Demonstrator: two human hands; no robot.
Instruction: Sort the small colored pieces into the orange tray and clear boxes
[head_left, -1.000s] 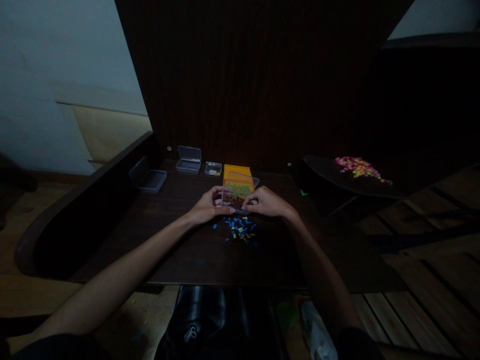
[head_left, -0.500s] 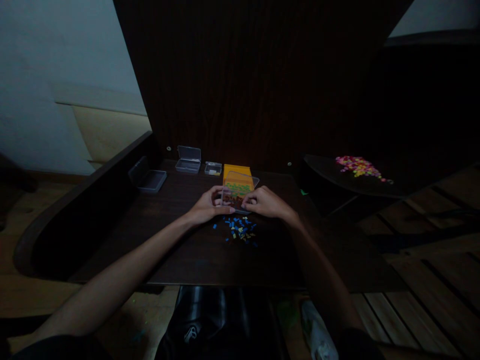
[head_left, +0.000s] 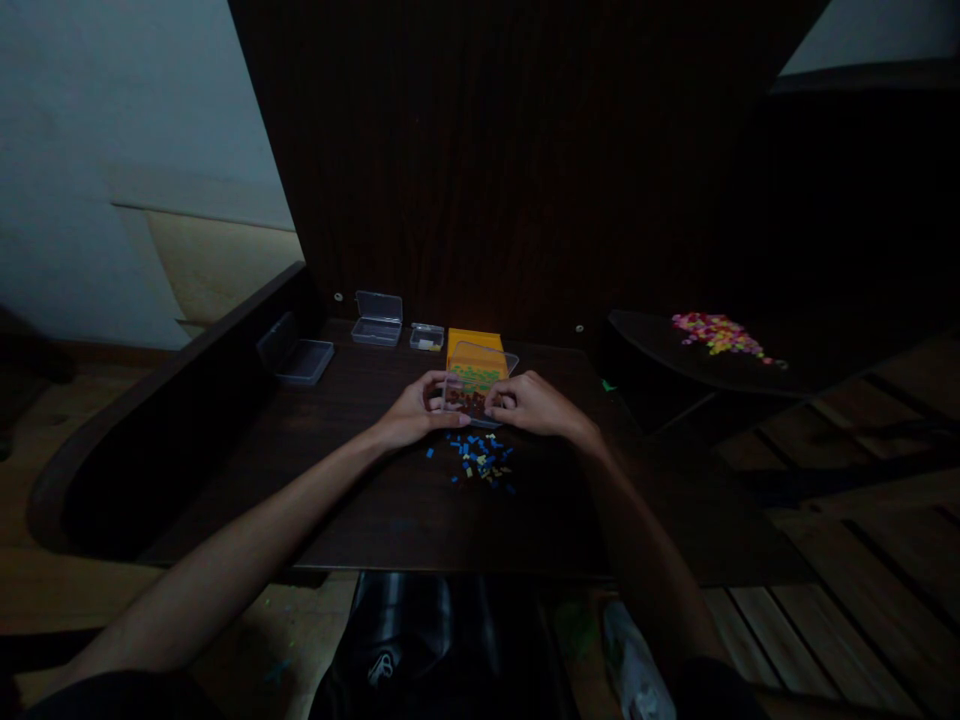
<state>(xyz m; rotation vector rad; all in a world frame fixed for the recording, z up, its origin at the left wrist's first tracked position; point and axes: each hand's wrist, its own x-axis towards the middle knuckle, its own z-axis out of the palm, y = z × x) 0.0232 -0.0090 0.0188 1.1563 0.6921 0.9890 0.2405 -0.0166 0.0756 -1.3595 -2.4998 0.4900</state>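
A small clear plastic box (head_left: 474, 382) with coloured pieces inside stands on the dark wooden table (head_left: 360, 480), in front of an orange box (head_left: 474, 343). My left hand (head_left: 412, 410) grips the clear box's left side with curled fingers. My right hand (head_left: 529, 405) holds its right side, fingers bent against it. Just in front of both hands lies a scatter of small blue and yellow pieces (head_left: 480, 460).
Three more clear cases lie at the table's back: an open one at the left (head_left: 296, 358), one behind it (head_left: 377, 320) and a small one (head_left: 426, 338). A heap of pink and yellow pieces (head_left: 716, 335) sits on a dark surface to the right. A black bag (head_left: 405, 640) is below the table edge.
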